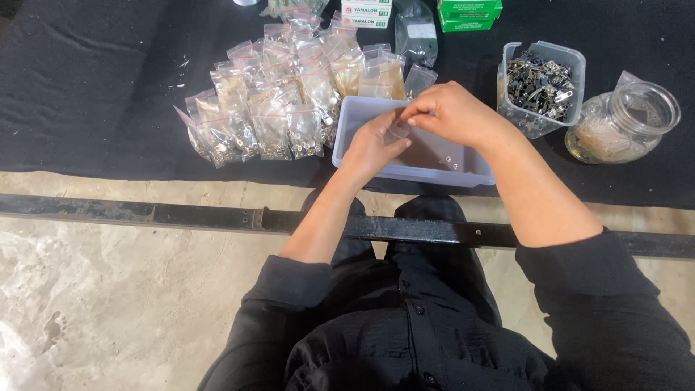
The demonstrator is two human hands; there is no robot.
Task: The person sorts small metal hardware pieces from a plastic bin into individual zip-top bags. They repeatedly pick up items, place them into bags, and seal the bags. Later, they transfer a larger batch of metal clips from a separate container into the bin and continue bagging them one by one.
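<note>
A small clear bag is pinched between the left hand and the right hand, directly above the shallow white tray; both hands are closed on its mouth. The bag is probably best kept over the tray, so that loose metal pieces are caught; filled bags are piled left of the tray, a tub of metal parts and a glass jar stand to its right on the black worktop.

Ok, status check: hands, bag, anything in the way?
Left hand and right hand both pinching a small clear bag over the white tray. Filled bags piled left. Nothing blocking.
</note>
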